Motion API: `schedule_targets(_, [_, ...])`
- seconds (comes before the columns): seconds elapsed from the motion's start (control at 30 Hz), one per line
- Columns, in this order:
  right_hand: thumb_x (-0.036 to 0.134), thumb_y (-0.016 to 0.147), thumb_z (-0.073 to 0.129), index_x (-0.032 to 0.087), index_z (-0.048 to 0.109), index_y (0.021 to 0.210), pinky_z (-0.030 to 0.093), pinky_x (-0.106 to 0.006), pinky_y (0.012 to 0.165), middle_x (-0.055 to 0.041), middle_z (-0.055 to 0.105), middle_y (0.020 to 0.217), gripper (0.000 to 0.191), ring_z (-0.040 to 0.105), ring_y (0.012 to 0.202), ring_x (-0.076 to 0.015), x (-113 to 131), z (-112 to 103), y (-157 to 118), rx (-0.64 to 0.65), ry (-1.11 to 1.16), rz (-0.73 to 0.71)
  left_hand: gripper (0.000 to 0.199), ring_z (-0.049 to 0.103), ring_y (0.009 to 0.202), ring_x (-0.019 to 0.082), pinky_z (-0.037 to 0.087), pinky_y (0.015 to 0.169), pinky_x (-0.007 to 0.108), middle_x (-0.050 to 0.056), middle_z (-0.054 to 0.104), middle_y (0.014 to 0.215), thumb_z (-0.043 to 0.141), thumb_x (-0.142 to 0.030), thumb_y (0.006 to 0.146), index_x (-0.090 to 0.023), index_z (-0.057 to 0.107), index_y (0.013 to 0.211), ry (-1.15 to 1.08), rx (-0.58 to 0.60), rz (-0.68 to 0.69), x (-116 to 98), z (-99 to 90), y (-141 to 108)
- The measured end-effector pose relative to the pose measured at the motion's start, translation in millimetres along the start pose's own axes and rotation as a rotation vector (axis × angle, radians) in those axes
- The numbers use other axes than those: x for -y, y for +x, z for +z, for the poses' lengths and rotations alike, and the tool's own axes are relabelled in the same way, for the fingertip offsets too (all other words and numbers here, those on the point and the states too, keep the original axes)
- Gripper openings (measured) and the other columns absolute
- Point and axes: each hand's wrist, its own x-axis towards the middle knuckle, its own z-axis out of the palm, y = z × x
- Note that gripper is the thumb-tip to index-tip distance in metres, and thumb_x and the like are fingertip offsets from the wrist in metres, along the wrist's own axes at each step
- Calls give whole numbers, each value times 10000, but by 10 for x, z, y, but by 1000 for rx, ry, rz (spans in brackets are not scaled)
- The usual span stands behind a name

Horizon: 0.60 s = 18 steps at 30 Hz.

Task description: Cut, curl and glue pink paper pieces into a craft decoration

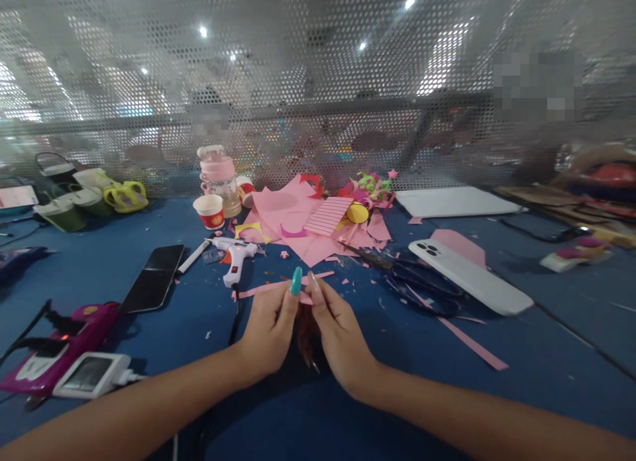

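My left hand (271,325) and my right hand (342,335) meet near the middle of the table, thumbs side by side and pointing away from me. Between the thumbs and curled fingers, both pinch a small piece of pink paper (307,299), mostly hidden by the fingers. A thin pink paper strip (263,289) shows just behind my hands; whether it joins the held piece cannot be made out. Beyond the left hand lies a white glue gun (239,256) with an orange trigger. Scissors with dark handles (422,285) lie to the right of my right hand.
Pink paper sheets (283,209) and scraps pile up ahead, beside a paper cup (209,211) and a bottle (218,176). On the left are a black phone (155,279) and a purple power strip (64,345); a white phone (472,275) lies right. Perforated metal (318,83) stands behind.
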Motion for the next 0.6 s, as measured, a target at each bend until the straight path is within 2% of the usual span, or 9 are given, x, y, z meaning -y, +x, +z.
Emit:
schedule_targets(0.37, [439, 764, 465, 190, 519, 711, 437, -208, 591, 26, 472, 653, 260, 449, 594, -96, 15, 21, -18, -22, 79, 15, 297, 459, 500, 72, 356, 493, 182, -18, 529, 565, 289, -185, 865, -169, 428, 603, 36, -1, 78, -13, 1, -39])
schedule_targets(0.6, [488, 741, 481, 178, 541, 730, 416, -194, 517, 30, 459, 603, 316, 427, 557, -93, 3, 28, -27, -26, 82, 48, 312, 473, 465, 67, 368, 467, 182, -14, 563, 555, 283, -189, 866, -180, 356, 563, 25, 10, 95, -11, 1, -46])
